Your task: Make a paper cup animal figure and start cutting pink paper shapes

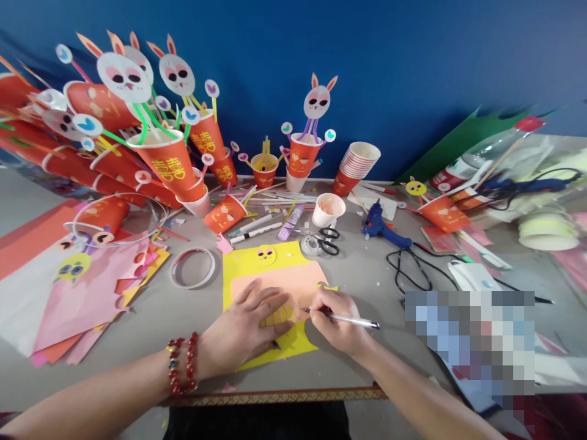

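Note:
My right hand (342, 321) grips a ballpoint pen (355, 320), its tip on a sheet of peach paper (279, 280). Small pencil-thin outlines show on the paper near the tip. Fingers stretched out, my left hand (238, 327) lies flat across the sheet and presses it down. A yellow striped cutout (280, 315) peeks out between and beside those fingers. Beneath the peach paper is a larger yellow sheet (233, 260) with pieces cut from its edges. A small yellow face disc (266, 255) rests at its top.
Scissors (329, 241), a tape roll (192, 267) and a blue glue gun (385, 227) with its cord lie around the sheets. Paper cups with rabbit faces (305, 153) line the back and left. Coloured paper (77, 305) is piled left; a pixelated area covers the right.

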{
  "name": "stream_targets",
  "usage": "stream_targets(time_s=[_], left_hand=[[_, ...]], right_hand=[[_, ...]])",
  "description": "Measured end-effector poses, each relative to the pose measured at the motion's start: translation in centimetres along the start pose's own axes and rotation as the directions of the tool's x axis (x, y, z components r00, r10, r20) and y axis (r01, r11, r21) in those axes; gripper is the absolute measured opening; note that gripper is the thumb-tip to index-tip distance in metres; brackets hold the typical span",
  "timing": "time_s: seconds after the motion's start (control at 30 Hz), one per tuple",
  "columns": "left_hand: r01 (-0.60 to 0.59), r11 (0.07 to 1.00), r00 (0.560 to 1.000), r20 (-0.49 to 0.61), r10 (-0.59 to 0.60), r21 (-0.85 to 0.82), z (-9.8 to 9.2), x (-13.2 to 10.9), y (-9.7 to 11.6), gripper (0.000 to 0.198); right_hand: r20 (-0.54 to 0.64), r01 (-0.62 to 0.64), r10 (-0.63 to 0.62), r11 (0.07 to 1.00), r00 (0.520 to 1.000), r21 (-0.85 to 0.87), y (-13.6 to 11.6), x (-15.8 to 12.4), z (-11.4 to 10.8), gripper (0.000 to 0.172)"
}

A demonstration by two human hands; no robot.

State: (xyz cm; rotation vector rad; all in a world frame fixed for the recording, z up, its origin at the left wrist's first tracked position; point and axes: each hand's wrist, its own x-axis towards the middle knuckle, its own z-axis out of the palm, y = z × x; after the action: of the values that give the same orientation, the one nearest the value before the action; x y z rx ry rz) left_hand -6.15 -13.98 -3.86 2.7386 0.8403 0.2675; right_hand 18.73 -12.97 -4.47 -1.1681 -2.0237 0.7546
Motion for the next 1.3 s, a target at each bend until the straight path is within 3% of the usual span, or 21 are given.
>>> stream_targets(time_s=[0.77, 0.97, 1.3], left_hand=[[0.004, 1.000, 1.000, 0.007, -0.004, 0.000, -0.07, 0.02, -0.02, 0.040], [-0.003, 1.000, 1.000, 0.011, 0.003, 0.008, -0.26, 0.17, 0.02, 0.042], [0.005, 1.000, 1.000, 0.009, -0.005, -0.001, -0.07, 0.01, 0.00, 0.037]], right_hand=[[0.042, -0.017, 0.013, 0.996, 0.999, 0.086, -0.06, 0.02, -0.29, 0.022], [-0.051, -0.077, 0.091, 0.971, 0.995, 0.225, 0.38, -0.36, -0.08, 0.023], [-0.067, -0.085, 0.095, 0.986, 0.993, 0.142, 0.65, -0.05, 0.44, 0.021]])
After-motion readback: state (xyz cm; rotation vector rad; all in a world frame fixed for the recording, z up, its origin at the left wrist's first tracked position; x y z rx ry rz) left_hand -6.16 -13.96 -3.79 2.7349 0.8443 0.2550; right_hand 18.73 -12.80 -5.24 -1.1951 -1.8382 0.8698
